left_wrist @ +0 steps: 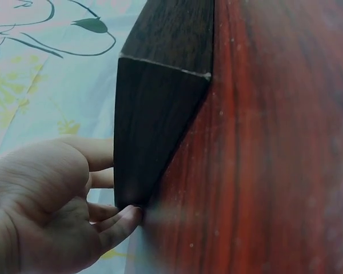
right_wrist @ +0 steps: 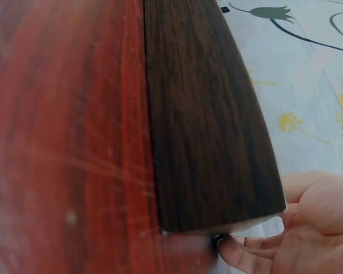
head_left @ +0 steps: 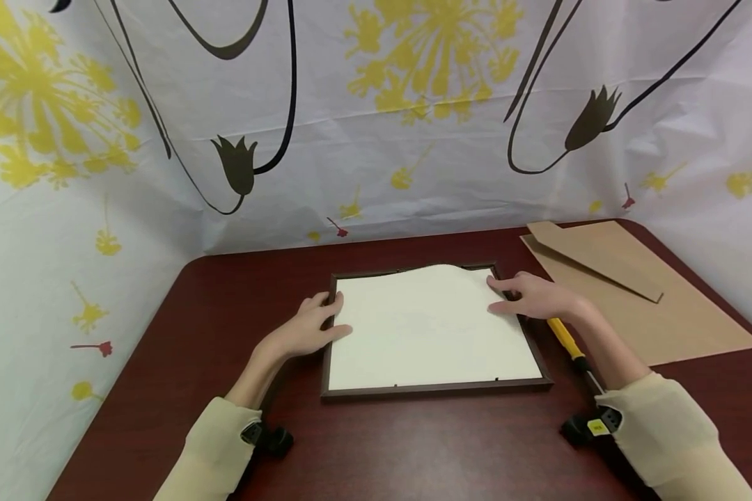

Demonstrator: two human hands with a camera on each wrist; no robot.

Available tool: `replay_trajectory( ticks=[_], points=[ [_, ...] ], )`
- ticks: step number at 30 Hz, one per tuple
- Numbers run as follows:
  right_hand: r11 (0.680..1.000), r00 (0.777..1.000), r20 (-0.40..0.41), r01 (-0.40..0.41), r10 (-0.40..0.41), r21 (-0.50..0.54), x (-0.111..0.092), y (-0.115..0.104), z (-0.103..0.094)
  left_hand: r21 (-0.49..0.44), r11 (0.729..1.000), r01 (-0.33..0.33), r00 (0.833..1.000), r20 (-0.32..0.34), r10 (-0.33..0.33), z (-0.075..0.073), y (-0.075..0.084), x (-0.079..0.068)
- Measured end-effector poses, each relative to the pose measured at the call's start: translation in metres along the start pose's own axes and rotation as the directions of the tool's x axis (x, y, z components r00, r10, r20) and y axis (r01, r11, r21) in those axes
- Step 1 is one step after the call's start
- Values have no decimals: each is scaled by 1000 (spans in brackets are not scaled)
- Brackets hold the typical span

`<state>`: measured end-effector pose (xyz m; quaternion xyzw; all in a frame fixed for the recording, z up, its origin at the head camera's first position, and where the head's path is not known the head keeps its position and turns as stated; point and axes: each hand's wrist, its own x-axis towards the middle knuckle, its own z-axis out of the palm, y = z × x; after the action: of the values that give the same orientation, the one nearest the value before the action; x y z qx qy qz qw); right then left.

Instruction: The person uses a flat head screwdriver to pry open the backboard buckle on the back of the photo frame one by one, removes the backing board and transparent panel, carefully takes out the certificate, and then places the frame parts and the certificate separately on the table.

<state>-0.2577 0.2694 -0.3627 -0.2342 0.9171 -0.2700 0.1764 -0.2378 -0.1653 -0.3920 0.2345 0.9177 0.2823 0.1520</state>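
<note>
A dark wooden picture frame (head_left: 439,392) lies on the table, with a white sheet (head_left: 426,334) inside it. The sheet's far edge bows up over the far rim, while its near edge sits within the frame. My left hand (head_left: 310,325) grips the left side, thumb and index finger reaching over onto the sheet's margin and other fingers along the outer side. On the opposite side, my right hand (head_left: 533,296) holds the frame near its far right corner, with two fingertips on the sheet. Both wrist views show fingers against the frame's dark side (left_wrist: 151,125), (right_wrist: 211,125).
A screwdriver (head_left: 565,339) with a yellow handle lies under the right forearm. Brown cardboard (head_left: 683,320) covers the table's right part, a folded strip (head_left: 595,263) on top. Patterned white cloth (head_left: 376,160) hangs behind the dark red table (head_left: 413,445) and along its sides.
</note>
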Motion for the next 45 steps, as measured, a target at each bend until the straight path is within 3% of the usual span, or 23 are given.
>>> replay_trajectory(
  ticks=[6, 16, 24, 30, 33, 38, 45],
  points=[
    [1000, 1000, 16, 5, -5, 5, -1, 0, -1, 1, 1000, 4, 1000, 2, -4, 0, 2, -2],
    [994, 995, -20, 102, -103, -28, -2, -11, -1, 1, 1000, 14, 1000, 1, -14, -2, 6, -2],
    [988, 999, 36, 35, -30, -153, -4, -25, 1, 11, 1000, 18, 1000, 1, -18, -1, 4, -2],
    [970, 995, -76, 47, -66, -237, -6, -25, 6, 3, 1000, 21, 1000, 3, -21, -1, 5, -2],
    [970, 994, -102, 13, -39, -245, -5, -18, 8, -1, 1000, 23, 1000, 9, -23, 0, 5, -2],
    [975, 997, -76, -49, 33, -216, -6, -6, 8, -2, 1000, 21, 1000, 12, -21, 0, 5, -2],
    [968, 996, -65, -77, 63, -241, -2, -11, 10, 5, 1000, 27, 1000, 9, -27, -2, 6, -3]
  ],
)
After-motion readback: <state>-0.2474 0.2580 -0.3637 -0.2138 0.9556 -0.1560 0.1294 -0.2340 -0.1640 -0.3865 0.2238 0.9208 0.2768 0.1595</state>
